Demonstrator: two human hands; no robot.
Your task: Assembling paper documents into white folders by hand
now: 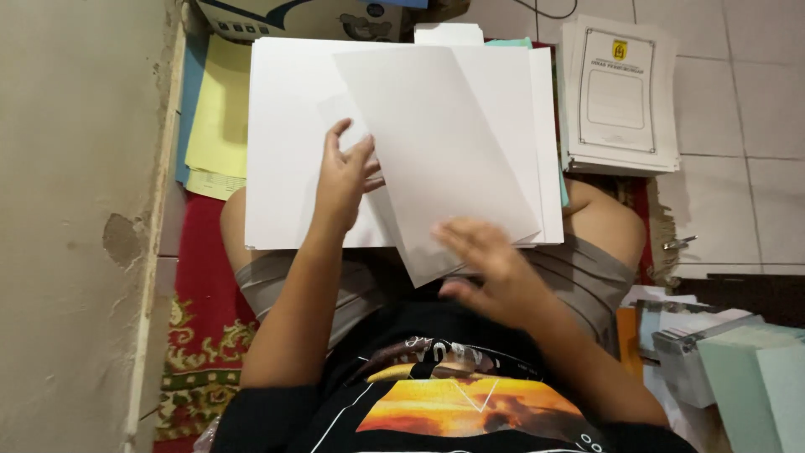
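Note:
A thick stack of blank white paper rests across my knees. My left hand lies on the stack, fingers spread and curled over the sheets near its middle. One loose white sheet sits tilted on top. My right hand grips that sheet at its lower edge, the fingers blurred.
A pile of printed forms with a framed border sits on the tiled floor at the upper right. Yellow paper lies left of the stack beside a wall. A red patterned rug is underneath. Pale green sheets stand at the lower right.

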